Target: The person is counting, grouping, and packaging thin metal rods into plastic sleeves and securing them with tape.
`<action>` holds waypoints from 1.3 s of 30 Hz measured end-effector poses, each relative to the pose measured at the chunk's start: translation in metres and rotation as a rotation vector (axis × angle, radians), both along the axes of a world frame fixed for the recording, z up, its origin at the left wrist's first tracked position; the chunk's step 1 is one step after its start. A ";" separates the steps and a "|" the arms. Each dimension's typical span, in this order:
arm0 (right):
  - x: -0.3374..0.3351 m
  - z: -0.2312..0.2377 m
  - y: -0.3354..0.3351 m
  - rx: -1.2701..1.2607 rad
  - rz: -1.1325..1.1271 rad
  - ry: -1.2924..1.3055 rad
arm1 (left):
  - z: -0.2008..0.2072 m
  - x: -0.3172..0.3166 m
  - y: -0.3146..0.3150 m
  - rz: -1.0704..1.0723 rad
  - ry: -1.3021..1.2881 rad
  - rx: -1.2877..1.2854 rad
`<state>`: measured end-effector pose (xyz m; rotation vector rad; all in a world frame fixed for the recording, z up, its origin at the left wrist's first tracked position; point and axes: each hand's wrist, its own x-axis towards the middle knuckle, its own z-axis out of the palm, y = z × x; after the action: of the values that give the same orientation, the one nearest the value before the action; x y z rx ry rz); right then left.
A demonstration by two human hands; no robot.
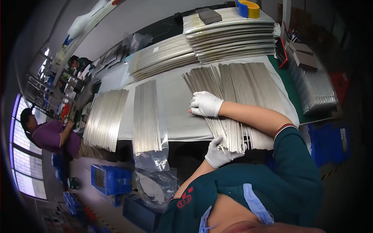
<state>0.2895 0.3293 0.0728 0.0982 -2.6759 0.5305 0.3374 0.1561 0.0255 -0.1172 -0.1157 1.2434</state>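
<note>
Thin silvery metal rods [252, 93] lie side by side in a wide layer on the right of the white-covered table. A darker bunch of rods [202, 79] at its left edge lies slanted, with uneven ends. My right hand [206, 104], in a white glove, is closed over this slanted bunch, its fingers curled round the left side. Below it, my left hand [222, 153], also gloved, is closed about the near rod ends that overhang the table edge. Some of its fingers are hidden among the rods.
Further left lie a rod bundle on clear plastic [147, 116] and another rod bundle [107, 118]. Stacked bagged rods [233, 39] stand at the back, topped by a yellow-and-blue tape ring [248, 8]. Blue crates [112, 178] sit on the floor. A person in purple [50, 134] works at far left.
</note>
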 end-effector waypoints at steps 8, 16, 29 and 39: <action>0.003 0.029 -0.012 -0.258 -0.072 -0.144 | 0.019 -0.008 -0.003 0.065 0.204 -0.073; 0.105 0.060 0.044 -1.398 -0.386 -0.732 | 0.055 -0.060 -0.026 -0.079 0.145 -0.210; 0.056 0.016 -0.026 -2.555 -0.038 -0.362 | 0.080 -0.004 -0.007 -0.016 0.481 -0.217; 0.005 0.088 -0.048 -1.983 0.320 -0.118 | 0.098 -0.068 -0.020 0.201 1.389 -0.046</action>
<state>0.2949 0.2817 0.1608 -0.0958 -1.0879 2.8054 0.2695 0.1358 0.1238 0.7374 1.1208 1.2881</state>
